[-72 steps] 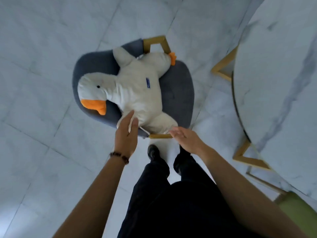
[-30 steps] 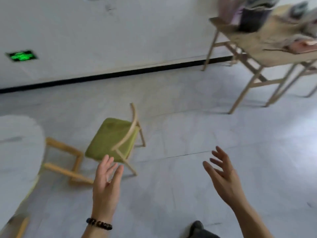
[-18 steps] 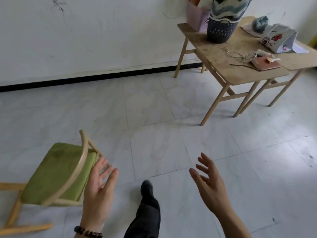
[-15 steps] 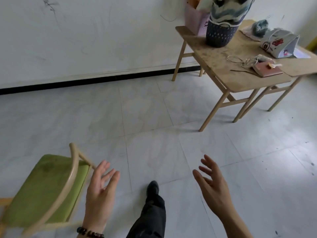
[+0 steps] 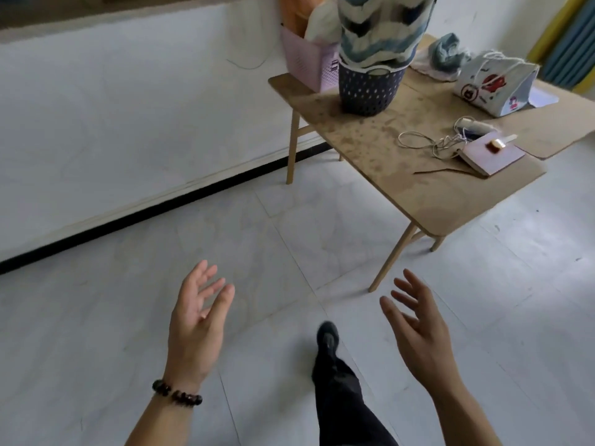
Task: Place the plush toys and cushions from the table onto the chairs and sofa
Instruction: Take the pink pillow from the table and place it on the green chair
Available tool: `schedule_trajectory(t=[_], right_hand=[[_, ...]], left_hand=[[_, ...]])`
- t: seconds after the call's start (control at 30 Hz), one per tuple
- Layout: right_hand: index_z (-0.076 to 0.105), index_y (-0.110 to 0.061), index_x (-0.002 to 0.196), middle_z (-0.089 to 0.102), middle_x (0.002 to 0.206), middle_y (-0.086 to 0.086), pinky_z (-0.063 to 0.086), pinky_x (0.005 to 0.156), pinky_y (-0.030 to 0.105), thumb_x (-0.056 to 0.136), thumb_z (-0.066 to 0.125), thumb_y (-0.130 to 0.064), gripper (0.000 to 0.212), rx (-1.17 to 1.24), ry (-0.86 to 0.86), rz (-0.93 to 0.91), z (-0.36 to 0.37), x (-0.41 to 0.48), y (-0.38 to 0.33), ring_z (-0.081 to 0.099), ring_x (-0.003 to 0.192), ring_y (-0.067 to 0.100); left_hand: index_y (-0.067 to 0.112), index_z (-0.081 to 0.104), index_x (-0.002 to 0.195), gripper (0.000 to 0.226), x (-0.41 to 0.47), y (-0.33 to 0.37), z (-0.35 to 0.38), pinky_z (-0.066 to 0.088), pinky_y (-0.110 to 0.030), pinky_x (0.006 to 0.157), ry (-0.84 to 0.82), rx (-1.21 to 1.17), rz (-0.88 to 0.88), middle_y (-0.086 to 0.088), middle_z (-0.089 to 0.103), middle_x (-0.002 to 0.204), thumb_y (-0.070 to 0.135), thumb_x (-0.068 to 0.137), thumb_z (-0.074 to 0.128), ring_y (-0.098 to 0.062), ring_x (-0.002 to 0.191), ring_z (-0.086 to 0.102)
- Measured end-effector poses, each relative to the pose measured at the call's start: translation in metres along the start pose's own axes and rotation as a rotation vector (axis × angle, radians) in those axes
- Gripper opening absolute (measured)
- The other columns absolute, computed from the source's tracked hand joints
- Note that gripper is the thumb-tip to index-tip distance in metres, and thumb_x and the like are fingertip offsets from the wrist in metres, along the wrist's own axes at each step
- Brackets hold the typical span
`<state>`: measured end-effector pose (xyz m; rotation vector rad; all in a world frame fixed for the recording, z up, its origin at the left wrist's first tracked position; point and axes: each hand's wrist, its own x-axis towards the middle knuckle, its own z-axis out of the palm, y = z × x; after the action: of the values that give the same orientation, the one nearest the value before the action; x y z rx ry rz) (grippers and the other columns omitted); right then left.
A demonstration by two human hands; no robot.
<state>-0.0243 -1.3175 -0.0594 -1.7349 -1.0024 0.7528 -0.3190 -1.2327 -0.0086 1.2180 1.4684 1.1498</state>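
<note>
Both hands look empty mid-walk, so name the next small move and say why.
Probably keep stepping toward the wooden table and reach for the striped cushion standing in the dark basket. The left hand and right hand are open and empty, and no chair or sofa is in view.

Green chair gone; wooden table [image 5: 418,175] nearer.

One head-worn view looks forward and down from standing height. The floor [image 5: 96,317] fills the near field, both open hands close at 6 o'clock, a table [image 5: 402,175] at 1 o'clock, a wall [image 5: 112,107] at 11 o'clock.
</note>
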Motion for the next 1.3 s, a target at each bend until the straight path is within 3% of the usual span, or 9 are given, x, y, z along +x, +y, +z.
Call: schedule_trajectory(t=[0.2, 0.37, 0.63, 0.77, 0.93, 1.0, 1.13, 1.23, 1.3], right_hand=[[0.044, -0.025, 0.149, 0.059, 0.135, -0.006, 0.050, 0.083, 0.012, 0.095, 0.068, -0.024, 0.060, 0.055, -0.009, 0.056, 0.064, 0.187, -0.010, 0.059, 0.122, 0.004], [0.041, -0.032, 0.148, 0.057, 0.132, -0.012, 0.053, 0.095, 0.028, 0.096, 0.067, -0.028, 0.058, 0.026, -0.114, -0.024, 0.117, 0.349, -0.086, 0.057, 0.122, 0.002], [0.039, -0.031, 0.150, 0.054, 0.136, -0.015, 0.053, 0.099, 0.027, 0.096, 0.066, -0.032, 0.060, -0.093, -0.206, -0.066, 0.230, 0.551, -0.142, 0.055, 0.119, -0.004], [0.038, -0.030, 0.150, 0.054, 0.138, -0.013, 0.055, 0.100, 0.033, 0.096, 0.066, -0.033, 0.062, -0.144, -0.137, -0.033, 0.288, 0.646, -0.151, 0.056, 0.119, 0.001], [0.035, -0.032, 0.154, 0.050, 0.143, -0.014, 0.047, 0.091, 0.013, 0.095, 0.066, -0.036, 0.066, -0.127, -0.016, 0.012, 0.320, 0.743, -0.205, 0.054, 0.125, 0.005], [0.037, -0.032, 0.153, 0.053, 0.143, -0.012, 0.049, 0.095, 0.017, 0.095, 0.068, -0.034, 0.065, -0.085, 0.085, 0.027, 0.324, 0.776, -0.220, 0.055, 0.127, 0.006], [0.042, -0.029, 0.150, 0.058, 0.133, -0.016, 0.052, 0.091, 0.017, 0.095, 0.069, -0.028, 0.062, -0.006, 0.243, 0.072, 0.328, 0.833, -0.220, 0.058, 0.119, -0.003], [0.043, -0.028, 0.150, 0.060, 0.133, -0.014, 0.055, 0.095, 0.024, 0.093, 0.072, -0.025, 0.063, 0.059, 0.326, 0.138, 0.331, 0.876, -0.204, 0.060, 0.118, -0.003], [0.042, -0.028, 0.151, 0.056, 0.141, -0.009, 0.053, 0.104, 0.038, 0.092, 0.075, -0.026, 0.067, 0.115, 0.357, 0.175, 0.332, 0.906, -0.191, 0.057, 0.127, 0.004]], left_hand=[[0.052, 0.049, 0.118, 0.046, 0.178, 0.013, 0.064, 0.047, -0.050, 0.108, -0.021, 0.060, -0.062, 0.017, 0.057, 0.133, 0.037, 0.083, 0.075, -0.009, 0.120, 0.062], [0.035, 0.050, 0.133, 0.057, 0.315, 0.060, 0.085, 0.048, -0.048, 0.106, 0.036, 0.041, -0.031, 0.009, 0.056, 0.137, 0.035, 0.078, 0.066, -0.008, 0.119, 0.061], [0.022, 0.044, 0.145, 0.069, 0.521, 0.050, 0.102, 0.046, -0.047, 0.108, 0.107, -0.011, -0.075, 0.006, 0.054, 0.141, 0.034, 0.081, 0.065, -0.010, 0.123, 0.059], [0.023, 0.043, 0.146, 0.057, 0.653, 0.038, 0.116, 0.049, -0.040, 0.104, 0.039, -0.007, -0.072, 0.004, 0.053, 0.142, 0.019, 0.093, 0.065, -0.007, 0.120, 0.058], [0.022, 0.045, 0.145, 0.054, 0.812, 0.085, 0.146, 0.047, -0.011, 0.085, -0.137, 0.037, 0.004, 0.009, 0.054, 0.140, 0.019, 0.095, 0.063, -0.005, 0.122, 0.058], [0.022, 0.046, 0.143, 0.052, 0.869, 0.106, 0.165, 0.048, -0.008, 0.082, -0.207, 0.063, 0.047, 0.008, 0.055, 0.139, 0.017, 0.095, 0.064, -0.006, 0.122, 0.058], [0.024, 0.046, 0.141, 0.049, 0.959, 0.130, 0.220, 0.051, -0.024, 0.092, -0.352, 0.088, 0.117, 0.008, 0.055, 0.139, 0.015, 0.096, 0.063, -0.009, 0.122, 0.059], [0.021, 0.045, 0.144, 0.054, 1.006, 0.129, 0.270, 0.049, -0.008, 0.085, -0.454, 0.147, 0.136, 0.008, 0.055, 0.140, 0.015, 0.095, 0.065, -0.006, 0.123, 0.058], [0.020, 0.043, 0.145, 0.056, 1.030, 0.127, 0.304, 0.046, -0.001, 0.080, -0.511, 0.191, 0.134, 0.007, 0.053, 0.141, 0.015, 0.094, 0.066, -0.007, 0.124, 0.057]])
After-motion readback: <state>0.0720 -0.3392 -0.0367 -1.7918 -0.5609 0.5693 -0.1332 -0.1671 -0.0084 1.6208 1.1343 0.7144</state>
